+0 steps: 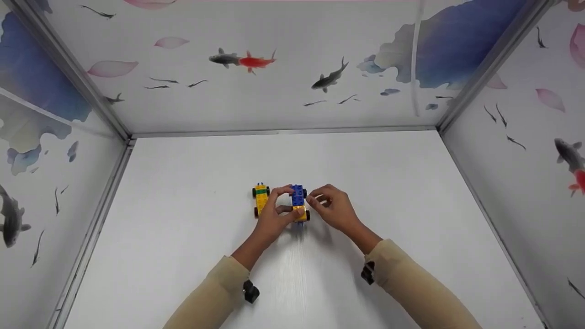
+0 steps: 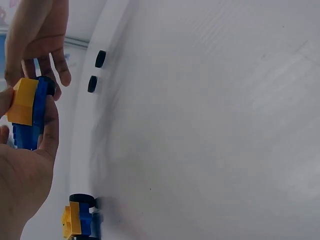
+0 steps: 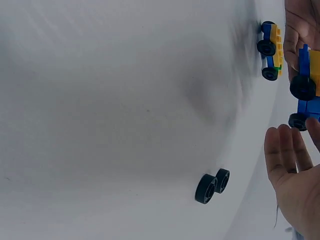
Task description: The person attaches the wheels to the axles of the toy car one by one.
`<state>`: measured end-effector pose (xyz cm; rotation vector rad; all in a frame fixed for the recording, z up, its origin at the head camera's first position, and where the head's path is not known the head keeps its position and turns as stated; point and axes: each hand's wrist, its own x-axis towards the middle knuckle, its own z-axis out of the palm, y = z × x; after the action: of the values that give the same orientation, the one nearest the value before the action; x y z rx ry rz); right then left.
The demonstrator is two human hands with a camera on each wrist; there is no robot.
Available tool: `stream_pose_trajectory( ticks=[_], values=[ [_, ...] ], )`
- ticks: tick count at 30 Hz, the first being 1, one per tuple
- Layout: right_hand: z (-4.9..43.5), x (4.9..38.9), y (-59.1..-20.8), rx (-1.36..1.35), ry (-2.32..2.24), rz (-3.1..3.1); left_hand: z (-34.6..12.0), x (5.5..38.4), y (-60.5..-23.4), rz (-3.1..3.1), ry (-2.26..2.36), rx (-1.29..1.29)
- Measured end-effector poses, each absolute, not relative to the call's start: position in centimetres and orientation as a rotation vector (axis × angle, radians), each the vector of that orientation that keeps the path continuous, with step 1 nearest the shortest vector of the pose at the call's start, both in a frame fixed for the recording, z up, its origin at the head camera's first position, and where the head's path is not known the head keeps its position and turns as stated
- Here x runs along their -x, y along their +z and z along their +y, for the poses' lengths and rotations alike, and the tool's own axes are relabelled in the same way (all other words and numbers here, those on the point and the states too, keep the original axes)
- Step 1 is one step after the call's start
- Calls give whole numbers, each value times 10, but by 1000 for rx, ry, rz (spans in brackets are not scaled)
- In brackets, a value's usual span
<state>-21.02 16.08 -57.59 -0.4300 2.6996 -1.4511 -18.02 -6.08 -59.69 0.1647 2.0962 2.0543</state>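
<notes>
My left hand (image 1: 273, 221) grips a toy car (image 1: 297, 196) of blue and yellow building blocks between thumb and fingers, raised above the table. Two black wheels, a front one (image 3: 303, 88) and a rear one (image 3: 298, 121), sit along its right side. My right hand (image 1: 337, 211) is close beside that side, a fingertip right at a wheel in the right wrist view, its other fingers loosely extended. The car's left side is mostly covered by my left hand. A second toy car (image 1: 261, 200), yellow with a green block, stands on the table left of my left hand.
Two loose black wheels, one nearer (image 3: 205, 189) and one beside it (image 3: 223, 180), lie on the white table (image 1: 183, 256); the head view does not show them. Patterned panels (image 1: 292, 100) enclose the table at the back and both sides.
</notes>
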Motion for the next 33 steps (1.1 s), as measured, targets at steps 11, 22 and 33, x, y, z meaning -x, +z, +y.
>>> stream_pose_trajectory(
  ticks=[11,22,33],
  values=[
    [148,225,-575,212,-1456,2578,-56,180,-599,2087,2032,-132],
    [142,227,-574,252,-1453,2567,-52,178,-598,2052,2033,-183],
    [141,225,-574,268,-1437,2609,-49,177,-602,2096,1991,-203]
  ],
)
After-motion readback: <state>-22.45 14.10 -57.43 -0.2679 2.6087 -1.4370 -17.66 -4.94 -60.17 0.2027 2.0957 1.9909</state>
